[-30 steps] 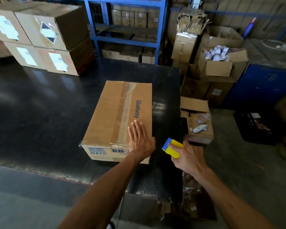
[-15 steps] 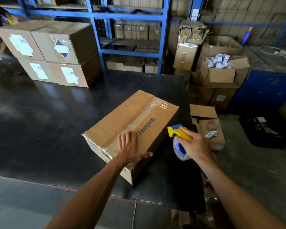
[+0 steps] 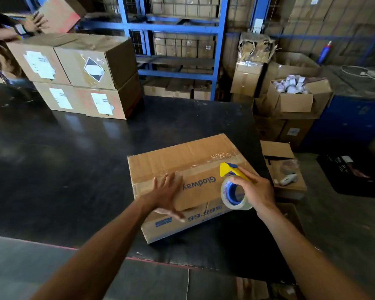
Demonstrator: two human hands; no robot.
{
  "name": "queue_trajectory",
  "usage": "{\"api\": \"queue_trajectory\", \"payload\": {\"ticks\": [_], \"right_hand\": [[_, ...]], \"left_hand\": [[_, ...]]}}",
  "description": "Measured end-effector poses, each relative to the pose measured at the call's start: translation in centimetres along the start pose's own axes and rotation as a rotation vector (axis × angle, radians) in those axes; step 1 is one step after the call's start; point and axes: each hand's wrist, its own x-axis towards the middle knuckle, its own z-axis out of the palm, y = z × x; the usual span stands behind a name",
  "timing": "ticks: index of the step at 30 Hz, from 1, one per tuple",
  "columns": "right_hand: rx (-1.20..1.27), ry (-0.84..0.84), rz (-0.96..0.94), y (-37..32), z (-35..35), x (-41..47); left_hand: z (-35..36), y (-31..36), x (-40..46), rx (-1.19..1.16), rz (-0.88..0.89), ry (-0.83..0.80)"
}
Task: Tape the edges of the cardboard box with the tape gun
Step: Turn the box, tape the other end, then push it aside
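A brown cardboard box (image 3: 173,163) printed "Glodway" lies on the black table (image 3: 63,152), turned with its long side toward me. Clear tape runs along its top seam. My left hand (image 3: 166,194) rests flat on the box's near left part, fingers spread, thumb over the front edge. My right hand (image 3: 254,191) grips a yellow and blue tape gun (image 3: 232,171) carrying a roll of clear tape (image 3: 234,193). The gun's head sits over the top seam near the box's right end.
Stacked labelled boxes (image 3: 85,79) stand at the table's far left, where another person's hands (image 3: 33,23) handle a carton. Blue shelving (image 3: 178,31) is behind. Open boxes (image 3: 290,98) and a small box (image 3: 284,169) crowd the floor right of the table.
The box has been rotated clockwise so its long side faces me. My right hand has brought the tape gun from beside the box onto its top seam.
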Motion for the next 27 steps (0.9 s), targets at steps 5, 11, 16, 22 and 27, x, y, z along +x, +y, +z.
{"api": "queue_trajectory", "payload": {"ticks": [5,11,16,22,27], "right_hand": [[0.062,-0.031,0.044,-0.4,0.5,-0.5],[0.066,0.020,0.093,-0.5,0.1,-1.2],[0.043,0.049,0.105,-0.4,-1.0,-1.0],[0.024,0.042,0.124,-0.2,-1.7,-1.0],[0.013,0.150,0.111,0.1,-2.6,-0.9]], "left_hand": [[1.5,3.9,1.4,0.026,-0.064,0.035],[-1.1,-4.5,0.5,0.194,0.062,-0.085],[-2.6,-3.1,1.5,0.243,0.031,-0.094],[1.4,11.0,4.8,-0.153,-0.055,0.070],[0.6,16.5,6.3,-0.267,-0.365,0.052]]}}
